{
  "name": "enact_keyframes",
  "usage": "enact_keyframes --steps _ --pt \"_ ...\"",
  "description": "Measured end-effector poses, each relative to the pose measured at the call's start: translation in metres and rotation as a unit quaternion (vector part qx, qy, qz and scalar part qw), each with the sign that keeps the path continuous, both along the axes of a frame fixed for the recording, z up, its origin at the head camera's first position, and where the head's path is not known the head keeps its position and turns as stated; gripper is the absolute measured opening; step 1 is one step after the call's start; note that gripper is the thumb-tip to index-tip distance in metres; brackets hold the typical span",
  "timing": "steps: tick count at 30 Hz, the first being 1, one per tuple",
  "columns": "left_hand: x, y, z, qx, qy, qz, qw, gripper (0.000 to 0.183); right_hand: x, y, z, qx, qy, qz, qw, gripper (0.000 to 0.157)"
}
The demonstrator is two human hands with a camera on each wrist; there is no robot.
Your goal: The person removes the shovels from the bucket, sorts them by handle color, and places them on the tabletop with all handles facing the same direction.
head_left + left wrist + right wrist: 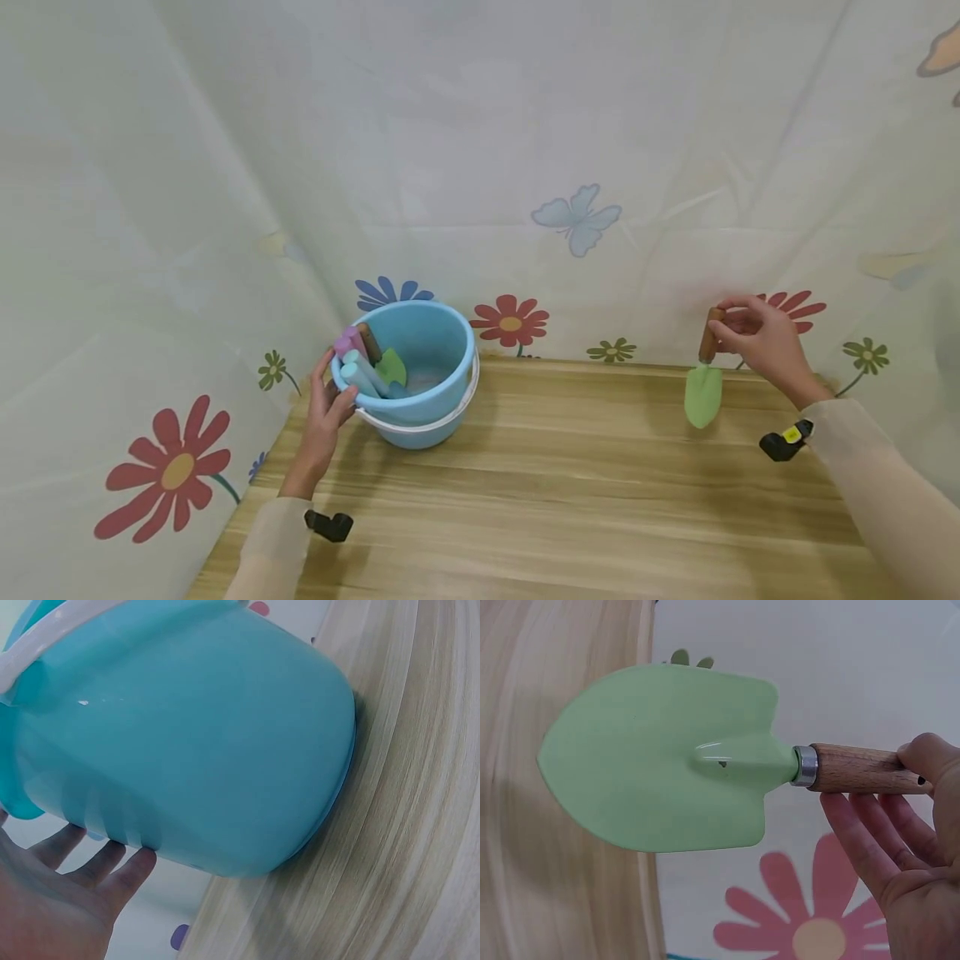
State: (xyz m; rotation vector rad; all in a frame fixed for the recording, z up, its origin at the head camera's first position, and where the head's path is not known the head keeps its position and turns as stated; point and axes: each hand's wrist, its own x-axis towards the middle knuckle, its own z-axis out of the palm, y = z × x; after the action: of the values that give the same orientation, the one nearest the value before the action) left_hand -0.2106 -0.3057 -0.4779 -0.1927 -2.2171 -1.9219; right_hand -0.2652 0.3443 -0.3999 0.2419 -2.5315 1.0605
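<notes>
I have the right hand (763, 340) well to the right of the bucket (427, 407), its fingers and thumb clamped on the brown wooden handle of a light-green garden trowel (703, 397), near the handle's end. The blade points down; I can't tell from here whether its tip touches the wood-grain bench (585, 475). My left hand (322, 417) is at the bucket's left side, fingers apart, their tips resting on the outer wall, thumb by the rim. The light-blue bucket stands upright on the bench, white bail (420, 429) lowered across its front. Inside the bucket, at its left wall, I see a second green trowel (391, 367), pale-blue handles (358, 379) and purple handles (351, 340). Behind the bucket is a flower-printed sheet (427, 125).
</notes>
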Motion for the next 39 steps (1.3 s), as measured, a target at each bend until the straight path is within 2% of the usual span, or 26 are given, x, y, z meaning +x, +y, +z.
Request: enact_keyframes --steps 5,13,17,25,34,39 --pt "0.0 0.0 0.0 0.004 -0.001 0.0 1.0 0.068 0.001 0.015 -0.013 0.036 -0.011 0.0 0.999 0.036" --pt "-0.001 0.0 0.0 0.005 -0.002 -0.004 1.0 0.069 0.001 0.035 -0.032 0.081 -0.085 -0.002 0.993 0.04" --pt "-0.001 -0.001 -0.001 0.002 -0.002 -0.003 1.0 0.068 0.001 0.044 -0.043 0.077 -0.111 -0.001 0.991 0.04" --pt "0.0 -0.001 0.0 0.007 0.0 -0.004 1.0 0.068 0.0 0.064 -0.062 0.048 -0.173 -0.022 0.984 0.054" --pt "0.001 -0.001 0.0 0.012 -0.005 -0.002 0.9999 0.069 0.001 0.078 -0.079 0.039 -0.205 -0.016 0.978 0.055" --pt "0.0 0.0 0.002 0.001 -0.01 0.001 1.0 0.069 0.002 0.082 -0.091 0.008 -0.214 -0.013 0.977 0.052"
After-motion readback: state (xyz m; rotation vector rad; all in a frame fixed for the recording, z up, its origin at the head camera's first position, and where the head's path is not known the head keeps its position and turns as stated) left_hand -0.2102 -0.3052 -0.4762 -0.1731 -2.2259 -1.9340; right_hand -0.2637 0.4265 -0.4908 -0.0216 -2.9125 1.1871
